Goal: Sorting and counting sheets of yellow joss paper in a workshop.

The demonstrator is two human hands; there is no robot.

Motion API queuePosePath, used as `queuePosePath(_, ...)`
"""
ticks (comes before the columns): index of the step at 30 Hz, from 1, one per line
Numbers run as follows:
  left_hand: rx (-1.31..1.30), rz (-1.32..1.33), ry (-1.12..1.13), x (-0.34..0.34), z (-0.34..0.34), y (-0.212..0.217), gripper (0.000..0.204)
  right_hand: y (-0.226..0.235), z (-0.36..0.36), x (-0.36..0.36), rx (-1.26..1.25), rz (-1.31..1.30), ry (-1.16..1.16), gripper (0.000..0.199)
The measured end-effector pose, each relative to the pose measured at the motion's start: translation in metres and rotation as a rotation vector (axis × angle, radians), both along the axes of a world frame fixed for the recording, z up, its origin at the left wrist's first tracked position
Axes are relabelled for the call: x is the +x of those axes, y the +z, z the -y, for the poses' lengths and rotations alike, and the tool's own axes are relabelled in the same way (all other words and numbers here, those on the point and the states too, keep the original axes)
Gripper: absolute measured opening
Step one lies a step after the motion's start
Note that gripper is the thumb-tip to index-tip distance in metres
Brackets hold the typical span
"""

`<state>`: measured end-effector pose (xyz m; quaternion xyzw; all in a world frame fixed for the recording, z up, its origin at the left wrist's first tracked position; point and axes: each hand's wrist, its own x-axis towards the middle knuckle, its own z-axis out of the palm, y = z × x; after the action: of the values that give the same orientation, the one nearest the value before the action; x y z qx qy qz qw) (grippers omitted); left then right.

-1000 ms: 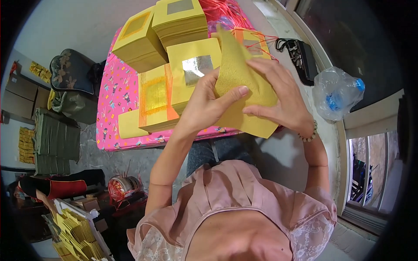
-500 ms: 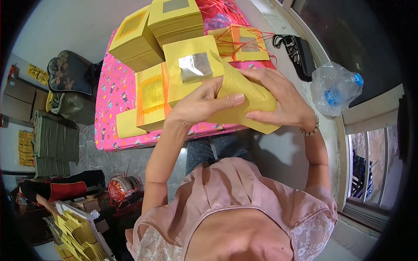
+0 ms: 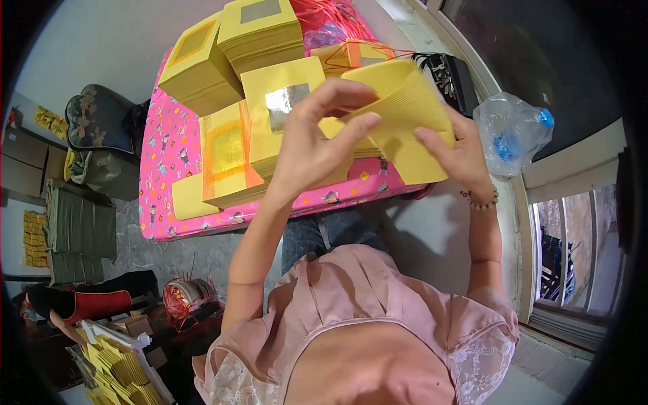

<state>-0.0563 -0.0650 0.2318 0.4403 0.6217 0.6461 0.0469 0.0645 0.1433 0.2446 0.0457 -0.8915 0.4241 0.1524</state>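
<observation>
Above the near edge of the pink table, a sheaf of yellow paper sheets (image 3: 413, 125) hangs between my hands, with its layered edges fanned into fine lines. My left hand (image 3: 317, 131) pinches its left edge, thumb in front and fingers bent at the upper corner. The right hand (image 3: 466, 152) grips the other side, its thumb on the near face and its fingers mostly hidden behind. Just left of the sheaf stands a stack of yellow paper with a silver square (image 3: 283, 84) on top, partly covered by my left hand.
Two tall yellow paper stacks (image 3: 260, 40) stand at the back. A lower stack with an orange-bordered gold square (image 3: 226, 148) sits nearer, on the pink patterned cover (image 3: 158, 175). Red strings (image 3: 331, 17) lie behind. To the right are a black bag (image 3: 449, 81) and a clear plastic bottle (image 3: 513, 135).
The sheaf has gone from curled to flatter and more upright, moving up and right. My left hand has shifted its hold along the left edge; my right thumb has moved up its face.
</observation>
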Motion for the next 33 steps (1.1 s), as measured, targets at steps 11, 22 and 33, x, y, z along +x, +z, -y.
queuePosePath(11, 0.186, 0.635, -0.28, 0.027, -0.035, -0.042, 0.057, -0.067, -0.01, -0.004, -1.161, 0.062, -0.021, 0.04)
queuePosePath(22, 0.342, 0.69, -0.286, 0.046, -0.045, -0.058, 0.058, -0.07, 0.017, 0.001, -1.088, -0.08, -0.14, 0.042)
queuePosePath(33, 0.219, 0.84, -0.244, 0.044, -0.039, -0.078, 0.047, -0.082, 0.018, 0.011, -0.999, -0.083, -0.192, 0.043)
